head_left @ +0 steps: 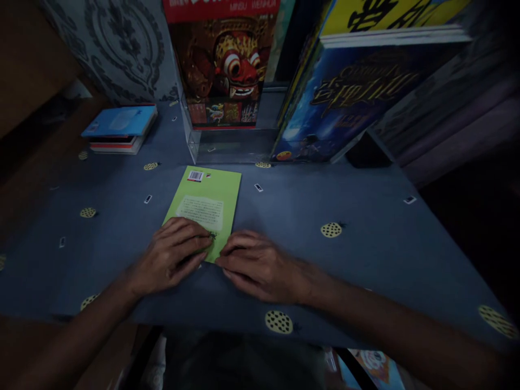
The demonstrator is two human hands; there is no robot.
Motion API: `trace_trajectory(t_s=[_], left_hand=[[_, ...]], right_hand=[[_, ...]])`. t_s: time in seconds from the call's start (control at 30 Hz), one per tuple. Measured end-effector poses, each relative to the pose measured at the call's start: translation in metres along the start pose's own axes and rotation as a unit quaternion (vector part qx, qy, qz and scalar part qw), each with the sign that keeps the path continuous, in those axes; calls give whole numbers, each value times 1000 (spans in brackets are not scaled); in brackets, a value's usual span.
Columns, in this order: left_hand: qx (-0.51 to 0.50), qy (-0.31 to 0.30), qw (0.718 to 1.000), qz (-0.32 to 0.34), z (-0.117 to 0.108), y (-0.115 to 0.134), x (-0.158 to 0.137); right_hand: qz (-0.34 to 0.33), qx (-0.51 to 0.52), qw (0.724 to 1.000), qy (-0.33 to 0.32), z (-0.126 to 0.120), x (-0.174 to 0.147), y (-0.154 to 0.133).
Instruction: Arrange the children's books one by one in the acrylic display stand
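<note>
A light green book point(227, 200) lies on the table with its barcode side up and a pale text panel in its middle. My left hand point(179, 252) rests over the book's lower left part, its fingers lying on the cover and its thumb near the bottom edge. At the lower right corner, my right hand point(260, 265) has its fingers bent and drawn together on the book's edge. My hands cover the lower left side and part of the right edge of the book.
Beyond the book, a clear stand point(227, 146) holds a red magazine point(227, 65) with a mask picture. Blue books point(345, 97) lean at the right. A small stack of books point(119, 127) sits at the back left. Pineapple prints mark the dark tablecloth point(284, 216).
</note>
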State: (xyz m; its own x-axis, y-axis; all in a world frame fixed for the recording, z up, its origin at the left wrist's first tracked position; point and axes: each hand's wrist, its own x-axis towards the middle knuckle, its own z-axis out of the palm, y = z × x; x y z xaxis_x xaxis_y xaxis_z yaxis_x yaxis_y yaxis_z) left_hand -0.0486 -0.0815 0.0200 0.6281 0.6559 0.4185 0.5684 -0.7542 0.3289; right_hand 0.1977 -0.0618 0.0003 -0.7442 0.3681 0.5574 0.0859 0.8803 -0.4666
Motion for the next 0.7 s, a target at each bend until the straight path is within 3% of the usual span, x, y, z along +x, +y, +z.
trace_trajectory(t_s=[0.3,0.57,0.7], left_hand=[[108,36,987,-117,2,-19,-6],[143,49,976,-156,5,-25,-11],[146,47,974,-166,8,-24,-13]], right_hand=[[17,35,999,23,-3,2,3],[63,-13,998,-15,-7,3,15],[112,-74,989,-66,-6,10,29]])
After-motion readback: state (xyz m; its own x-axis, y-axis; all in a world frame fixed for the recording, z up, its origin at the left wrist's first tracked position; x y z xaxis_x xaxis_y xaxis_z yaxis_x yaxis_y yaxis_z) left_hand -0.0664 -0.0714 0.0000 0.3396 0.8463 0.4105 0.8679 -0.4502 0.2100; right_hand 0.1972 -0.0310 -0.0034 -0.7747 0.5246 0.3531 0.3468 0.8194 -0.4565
